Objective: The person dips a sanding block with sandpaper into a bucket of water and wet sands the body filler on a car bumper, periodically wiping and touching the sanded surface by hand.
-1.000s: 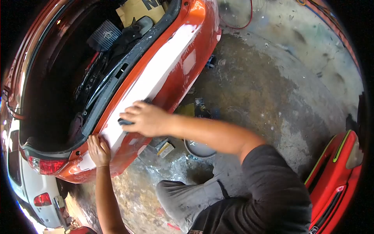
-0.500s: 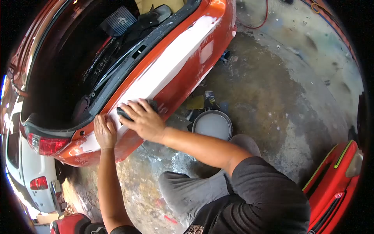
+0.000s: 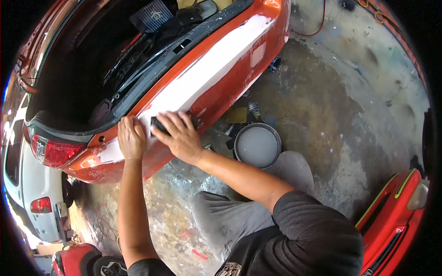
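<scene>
An orange car bumper (image 3: 225, 87) with a broad white patch (image 3: 207, 69) along its top runs diagonally under both hands. My right hand (image 3: 179, 138) is closed over a dark block (image 3: 161, 124), pressing it on the white patch near the bumper's left end. Just left of it, my left hand (image 3: 132, 138) lies on the bumper's top edge, fingers stretched and close together, holding nothing. The block's underside is hidden.
A round basin of greyish liquid (image 3: 258, 145) stands on the floor beside my knee. The open trunk (image 3: 78, 73) lies beyond the bumper. A white car (image 3: 39, 193) is at left, a red bumper (image 3: 391, 221) at right.
The view has shifted, so the bumper appears further right and higher and the basin shows whole. My right hand, with the dark block, has shifted slightly along the white patch; my left hand stays on the edge.
</scene>
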The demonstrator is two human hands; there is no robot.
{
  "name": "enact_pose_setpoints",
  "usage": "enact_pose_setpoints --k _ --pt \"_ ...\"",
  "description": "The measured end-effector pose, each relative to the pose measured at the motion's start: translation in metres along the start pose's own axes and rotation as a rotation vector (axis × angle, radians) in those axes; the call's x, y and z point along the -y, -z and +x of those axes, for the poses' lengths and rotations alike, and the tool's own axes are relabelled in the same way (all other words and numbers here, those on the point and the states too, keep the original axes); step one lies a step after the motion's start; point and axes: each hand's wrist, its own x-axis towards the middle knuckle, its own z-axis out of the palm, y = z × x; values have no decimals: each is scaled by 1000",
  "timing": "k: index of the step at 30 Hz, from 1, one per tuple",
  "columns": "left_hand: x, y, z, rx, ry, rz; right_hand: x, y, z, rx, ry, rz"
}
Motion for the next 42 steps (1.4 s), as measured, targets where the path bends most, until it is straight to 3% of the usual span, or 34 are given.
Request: enact_pose_setpoints --k 2,4,5,7,8,9,11,14,17,19,21,23,24,28,30,32,34,36,38,40,42 --pt "0 1 -2 3 28 5 -37 5 0 -2 207 32" --pt "6 0 1 -13 28 9 -92 64 44 203 -132 178" --pt "8 -2 2 -26 22 9 -149 57 43 -55 -6 67" --pt "7 0 1 -26 0 6 -230 71 44 -290 -364 -215" --pt "4 0 -1 -26 12 17 -258 75 36 -407 -567 -84" --pt "2 1 0 -26 18 29 -262 89 27 -418 -691 -21" --pt "3 1 -1 -29 3 78 -235 102 3 -358 -711 99" --pt "-11 6 0 53 -174 93 -190 94 -77 -313 -893 259" --pt "-71 -33 5 200 -125 166 -190 90 -110 -425 -1384 748" --pt "-135 -59 39 100 -81 79 -187 115 -89 -431 -1267 738" --pt "-189 -106 84 -129 -219 3 -194 136 -85 -430 -1194 643" --pt "-246 -143 136 -128 -152 -57 -181 165 -75 -573 -1269 726" --pt "-271 -168 161 3 -111 -71 -184 175 -80 -623 -1296 755" --pt "-351 -232 222 -145 -152 -56 -166 219 -77 -678 -1243 677" --pt "-366 -258 231 -239 -337 -43 -163 230 -81 -697 -1196 634" --pt "-377 -275 196 54 -628 -250 -168 241 -85 -701 -1176 620" --pt "-388 -267 117 447 -491 -341 -176 247 -87 -696 -1159 622" --pt "-385 -261 19 563 -262 -539 -183 246 -89 -699 -1201 639" --pt "-382 -260 -51 1209 -118 -409 -184 244 -87 -656 -1250 668" --pt "-386 -329 -163 1565 -330 -310 -173 238 -83 -537 -1319 719" --pt "-382 -302 -193 1614 -303 -304 -164 228 -78 -444 -1351 696"
